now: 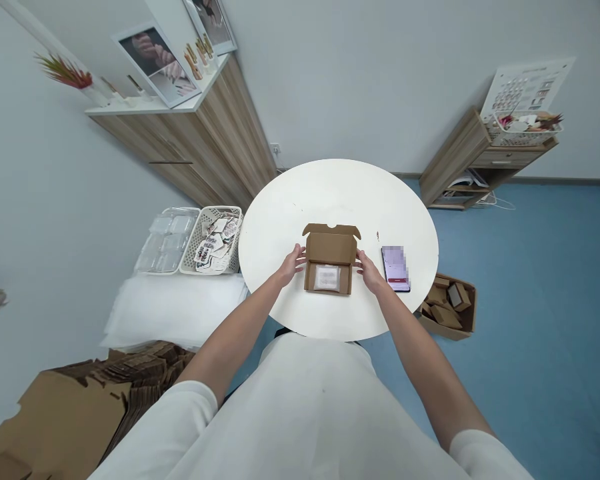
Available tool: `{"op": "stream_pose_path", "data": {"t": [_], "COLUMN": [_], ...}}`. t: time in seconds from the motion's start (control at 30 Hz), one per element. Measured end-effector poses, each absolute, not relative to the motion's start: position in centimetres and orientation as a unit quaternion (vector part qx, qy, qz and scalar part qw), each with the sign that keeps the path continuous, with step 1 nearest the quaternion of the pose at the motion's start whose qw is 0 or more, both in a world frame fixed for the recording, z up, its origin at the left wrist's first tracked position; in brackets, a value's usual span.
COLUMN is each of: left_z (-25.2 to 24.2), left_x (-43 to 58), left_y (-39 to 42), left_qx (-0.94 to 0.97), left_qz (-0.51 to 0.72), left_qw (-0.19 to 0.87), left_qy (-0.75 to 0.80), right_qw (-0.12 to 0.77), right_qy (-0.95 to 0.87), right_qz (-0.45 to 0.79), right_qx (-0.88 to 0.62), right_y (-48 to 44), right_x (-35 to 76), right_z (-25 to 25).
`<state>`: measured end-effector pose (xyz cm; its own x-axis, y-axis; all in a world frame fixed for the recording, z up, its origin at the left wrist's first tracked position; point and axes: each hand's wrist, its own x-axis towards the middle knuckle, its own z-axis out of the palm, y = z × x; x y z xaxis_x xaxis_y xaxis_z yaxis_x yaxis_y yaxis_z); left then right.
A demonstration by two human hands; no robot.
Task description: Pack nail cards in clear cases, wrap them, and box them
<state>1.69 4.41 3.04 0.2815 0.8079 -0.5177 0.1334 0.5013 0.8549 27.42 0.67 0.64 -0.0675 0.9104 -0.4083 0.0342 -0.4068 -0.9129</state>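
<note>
On the white round table, a small brown cardboard box (329, 260) stands with its lid raised and folded back, side flaps sticking out. Inside it lies a white, clear-wrapped packet (327, 277). My left hand (292, 264) is at the box's left side, fingers stretched out and apart, the tips close to the lid edge. At the opposite side, my right hand (368, 269) has its fingers spread, with the tips by the box's right edge. Whether the fingertips touch the cardboard I cannot tell. A phone (396, 268) with a lit screen lies right of my right hand.
Left of the table (338, 190) stand a white basket (184, 260) of printed cards, clear plastic trays (166, 243) and stacked white sheets (165, 307). Flat cardboard (60, 427) is piled lower left. A carton of small boxes (473, 313) sits on the floor at right.
</note>
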Motion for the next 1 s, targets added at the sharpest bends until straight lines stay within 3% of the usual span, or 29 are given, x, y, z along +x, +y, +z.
{"op": "stream_pose_path", "data": {"t": [0.33, 1.0], "left_z": [3.2, 3.7], "left_x": [1.0, 0.1], "left_y": [3.0, 0.8], "left_qx": [0.384, 0.436], "left_qz": [0.263, 0.213], "left_qw": [0.727, 0.681], "left_qy": [0.504, 0.548], "right_qw": [0.349, 0.320], "right_qy": [-0.442, -0.404], "right_qz": [0.632, 0.637], "right_qx": [-0.532, -0.573], "right_y": [-1.0, -2.5], "right_x": [27.0, 27.6], "right_z": [1.3, 0.9]}}
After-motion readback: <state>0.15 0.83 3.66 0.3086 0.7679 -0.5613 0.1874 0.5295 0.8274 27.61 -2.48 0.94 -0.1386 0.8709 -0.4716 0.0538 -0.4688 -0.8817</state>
